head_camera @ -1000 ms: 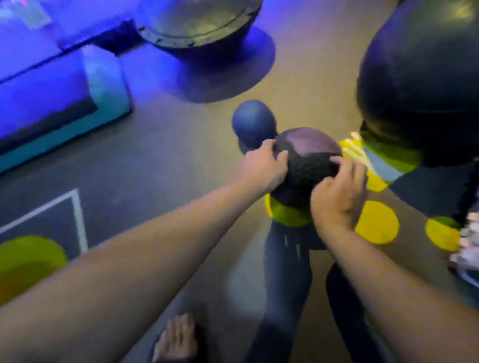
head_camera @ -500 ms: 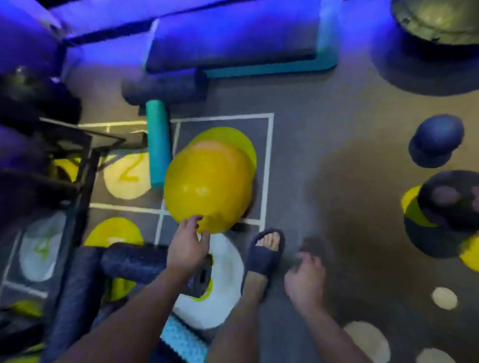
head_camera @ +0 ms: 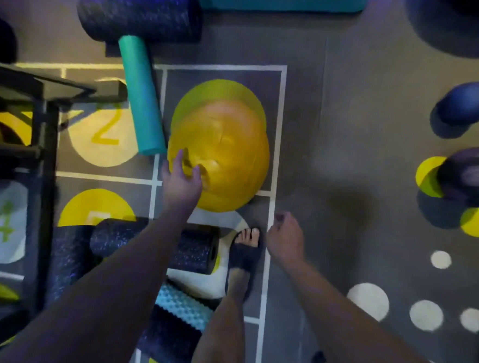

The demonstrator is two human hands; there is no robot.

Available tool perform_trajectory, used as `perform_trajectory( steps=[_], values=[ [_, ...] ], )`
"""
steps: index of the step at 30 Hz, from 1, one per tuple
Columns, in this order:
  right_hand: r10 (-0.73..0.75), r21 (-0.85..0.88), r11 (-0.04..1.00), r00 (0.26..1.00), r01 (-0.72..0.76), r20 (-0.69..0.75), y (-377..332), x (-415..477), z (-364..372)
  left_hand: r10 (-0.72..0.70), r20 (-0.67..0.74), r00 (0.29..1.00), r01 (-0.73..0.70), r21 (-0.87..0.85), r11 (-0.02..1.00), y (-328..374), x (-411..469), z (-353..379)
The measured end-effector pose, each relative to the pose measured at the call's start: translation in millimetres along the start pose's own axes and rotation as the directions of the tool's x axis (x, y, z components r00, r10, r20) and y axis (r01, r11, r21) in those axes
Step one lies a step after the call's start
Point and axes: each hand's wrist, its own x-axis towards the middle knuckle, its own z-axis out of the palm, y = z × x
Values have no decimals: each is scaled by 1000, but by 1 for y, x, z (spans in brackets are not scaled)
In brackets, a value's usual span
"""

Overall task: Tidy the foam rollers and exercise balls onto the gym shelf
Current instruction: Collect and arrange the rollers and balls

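Note:
A yellow exercise ball [head_camera: 226, 149] lies on the floor in a white-lined square. My left hand [head_camera: 183, 180] touches its near left side with fingers spread. My right hand [head_camera: 285, 235] hangs loosely curled and holds nothing, to the right of my sandalled foot [head_camera: 246, 255]. A teal foam roller [head_camera: 139, 95] leans beside the ball. Dark speckled rollers lie at the top [head_camera: 139, 15] and under my left forearm [head_camera: 196, 249]. A light blue ridged roller [head_camera: 181, 307] lies lower down. A dark blue ball [head_camera: 465, 103] and a dark purple ball [head_camera: 471, 175] rest at the right.
A black metal shelf frame [head_camera: 44, 153] stands at the left edge. A teal-edged mat [head_camera: 273, 2] lies at the top, and a large dark dome [head_camera: 456, 26] sits at the top right. The grey floor carries numbered circles and yellow and white dots.
One second ago both hands held the dark purple ball. They have let it go and my view has swung left. My left hand now reaches onto the yellow ball.

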Motion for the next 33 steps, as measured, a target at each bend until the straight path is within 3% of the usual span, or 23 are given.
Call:
perform_trajectory(
  steps=[3, 7, 10, 11, 12, 14, 15, 16, 17, 19, 21, 23, 25, 26, 27, 30, 33],
  values=[
    [55, -41, 997, 996, -58, -74, -8, 24, 12, 14, 53, 999, -19, 96, 995, -7, 53, 7],
    [163, 80, 985, 982, -156, -98, -13, 50, 11, -80, 170, 982, 36, 249, 968, 3, 93, 30],
    [221, 137, 969, 970, -206, -103, -19, 71, -2, -219, 198, 955, 167, 248, 954, 51, 52, 56],
    [248, 187, 957, 960, -221, -132, -21, 77, -8, -209, 250, 945, 150, 236, 960, 77, 27, 68],
    [283, 259, 937, 945, -236, -163, -22, 81, -16, -103, 339, 935, 36, 197, 980, 103, 0, 79],
    [369, 387, 886, 894, -256, -253, -22, 82, -41, 234, 574, 785, -240, -67, 969, 152, -42, 95],
    [415, 430, 863, 859, -266, -300, -20, 80, -56, 380, 615, 691, -281, -256, 925, 169, -51, 98],
    [460, 459, 841, 825, -286, -329, -16, 76, -72, 460, 590, 663, -287, -367, 885, 183, -54, 99],
    [479, 469, 834, 805, -292, -350, -12, 72, -88, 468, 520, 714, -310, -366, 878, 189, -49, 99],
    [484, 457, 837, 796, -300, -364, 0, 70, -117, 367, 436, 821, -310, -198, 930, 190, -33, 97],
    [388, 316, 908, 833, -274, -395, 11, 76, -139, 264, 522, 811, -315, 9, 949, 185, -17, 98],
    [48, -108, 988, 883, -110, -467, 16, 93, -153, 228, 661, 715, -385, 100, 917, 183, -7, 100],
    [-324, -491, 867, 849, 89, -418, 16, 125, -167, 263, 714, 649, -441, 70, 895, 196, -1, 111],
    [-416, -608, 781, 847, 146, -332, 16, 146, -177, 274, 721, 636, -456, 64, 888, 207, 2, 119],
    [-449, -684, 708, 860, 178, -241, 17, 167, -191, 272, 731, 626, -463, 68, 884, 220, 4, 130],
    [-349, -841, 493, 936, 221, 41, 35, 226, -249, 255, 767, 589, -480, 78, 874, 263, -8, 168],
    [-457, -890, 394, 889, 227, 24, 59, 261, -306, 251, 800, 545, -479, 51, 876, 298, -39, 205]
  ],
)
